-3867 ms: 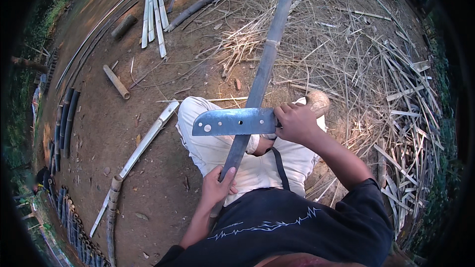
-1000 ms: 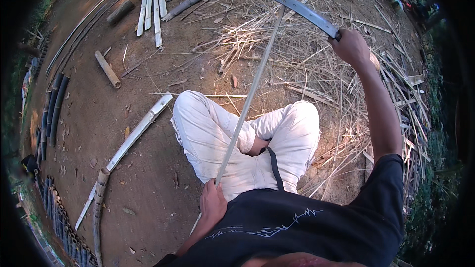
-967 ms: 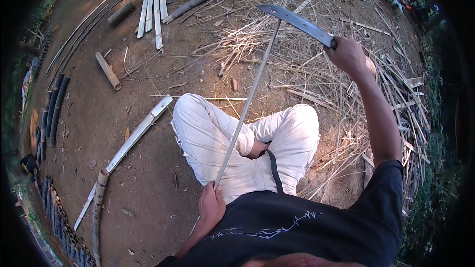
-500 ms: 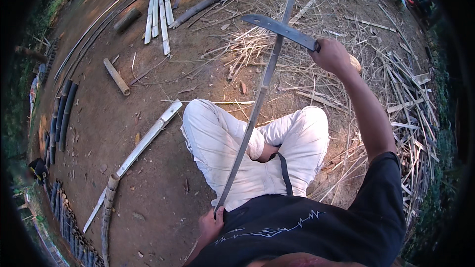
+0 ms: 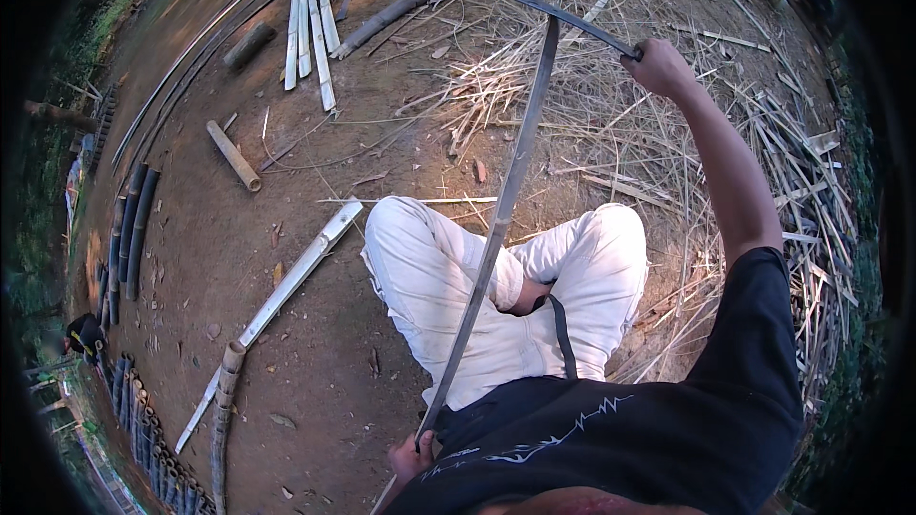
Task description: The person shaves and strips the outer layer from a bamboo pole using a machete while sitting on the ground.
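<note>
A long, narrow, dark-skinned bamboo strip (image 5: 506, 202) slants across my lap, from beside my left hip up toward the far side. At its near end my left hand (image 5: 412, 458) is closed around it, close against my shirt. My right hand (image 5: 660, 68), arm stretched far forward, grips the handle of a machete (image 5: 587, 27). Its dark blade is turned nearly edge-on and meets the strip near the strip's far visible end. Whether the blade is cutting in or only resting there, I cannot tell.
I sit cross-legged on bare soil. A pile of thin bamboo shavings (image 5: 506, 86) lies ahead, with more split slats (image 5: 811, 257) at the right. Pale split strips (image 5: 313, 19) lie far left of centre. A split bamboo length (image 5: 303, 262) and a curved pole (image 5: 225, 410) lie at my left.
The machete has moved up to the far part of the strip, and its blade has turned from broadside to nearly edge-on. My left hand sits slightly lower, still holding the strip.
</note>
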`<state>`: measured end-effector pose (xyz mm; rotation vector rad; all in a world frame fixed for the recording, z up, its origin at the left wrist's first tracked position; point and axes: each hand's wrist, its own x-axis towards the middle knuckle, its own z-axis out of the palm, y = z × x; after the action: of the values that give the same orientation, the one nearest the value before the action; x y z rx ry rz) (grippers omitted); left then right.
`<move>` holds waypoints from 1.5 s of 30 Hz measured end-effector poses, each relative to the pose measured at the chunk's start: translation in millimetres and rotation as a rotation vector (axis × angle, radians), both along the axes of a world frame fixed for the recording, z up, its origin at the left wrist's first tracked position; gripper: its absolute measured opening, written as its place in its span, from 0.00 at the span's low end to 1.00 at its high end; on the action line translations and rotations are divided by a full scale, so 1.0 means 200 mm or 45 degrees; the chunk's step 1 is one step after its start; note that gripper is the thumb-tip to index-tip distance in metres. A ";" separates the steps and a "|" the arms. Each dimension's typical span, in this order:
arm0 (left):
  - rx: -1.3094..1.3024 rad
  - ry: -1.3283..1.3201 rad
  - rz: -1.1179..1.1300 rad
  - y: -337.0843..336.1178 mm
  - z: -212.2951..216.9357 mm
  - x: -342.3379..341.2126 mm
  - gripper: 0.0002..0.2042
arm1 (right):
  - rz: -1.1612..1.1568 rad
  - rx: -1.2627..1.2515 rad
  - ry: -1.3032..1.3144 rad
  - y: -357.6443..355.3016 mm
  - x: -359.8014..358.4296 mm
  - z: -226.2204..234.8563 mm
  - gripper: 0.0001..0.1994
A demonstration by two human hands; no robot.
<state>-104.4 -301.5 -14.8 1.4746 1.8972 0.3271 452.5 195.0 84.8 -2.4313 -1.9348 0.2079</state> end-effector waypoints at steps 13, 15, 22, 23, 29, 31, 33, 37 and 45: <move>-0.305 -0.368 0.120 0.03 0.02 -0.12 0.27 | -0.638 -0.032 0.232 -0.02 0.25 -0.39 0.30; -0.564 -0.678 0.273 0.10 -0.03 -0.18 0.27 | -0.801 -0.045 0.380 -0.23 0.22 -0.50 0.30; -1.035 -1.208 -0.001 0.75 0.18 0.00 0.17 | -1.200 -0.178 0.372 -1.27 -0.03 -0.99 0.28; -1.105 -1.274 -0.018 0.85 0.17 0.02 0.15 | -1.391 -0.170 0.385 -1.42 -0.04 -1.10 0.28; -1.058 -1.110 -0.034 1.23 0.22 0.29 0.11 | -1.827 0.142 0.494 -2.29 -0.22 -1.52 0.27; -0.913 -1.060 -0.108 1.30 0.23 0.42 0.11 | -1.984 0.193 0.733 -2.54 -0.29 -1.63 0.27; -0.762 -0.950 -0.138 1.34 0.20 0.51 0.10 | -1.899 0.031 0.602 -2.71 -0.36 -1.71 0.27; -0.500 -0.780 -0.048 1.37 0.06 0.60 0.13 | -1.793 -0.149 0.577 -2.70 -0.47 -1.60 0.27; -0.013 -0.461 0.025 1.34 0.09 0.60 0.15 | -1.691 -0.412 0.577 -2.63 -0.47 -1.67 0.27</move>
<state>15.0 -33.2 2.5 1.2901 1.6202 0.5525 358.2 -330.8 -248.4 -2.8767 0.0618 0.8936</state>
